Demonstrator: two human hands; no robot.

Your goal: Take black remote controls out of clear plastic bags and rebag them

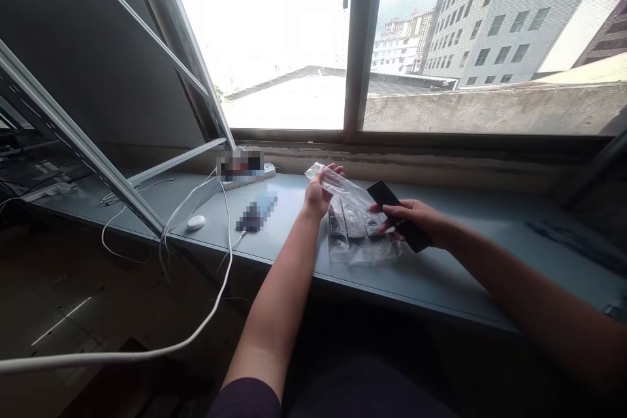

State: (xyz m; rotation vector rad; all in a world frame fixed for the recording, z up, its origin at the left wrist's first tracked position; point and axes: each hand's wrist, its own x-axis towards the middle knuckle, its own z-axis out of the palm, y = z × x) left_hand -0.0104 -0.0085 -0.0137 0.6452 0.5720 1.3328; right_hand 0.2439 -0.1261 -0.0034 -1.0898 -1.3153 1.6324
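Observation:
My left hand (321,191) grips the upper edge of a clear plastic bag (365,251), its fingertips by the bag's mouth. Several dark, flat pieces in wrapping (356,225) lie inside the bag, which rests on the table near its front edge. In my right hand (416,217) is a long, flat black bar-shaped object (385,194) with small pale marks, its exact kind unclear. It is tilted, over the right side of the bag, and the fingers are closed around its middle. Part of the bag's contents is hidden behind that hand.
The grey-blue table (470,255) runs below a window. To the left are a blurred-out phone (257,212) on a cable, a white oval device (196,222), a white power strip (269,171) and loose white cables (228,255). A slanted metal frame (98,150) stands at left.

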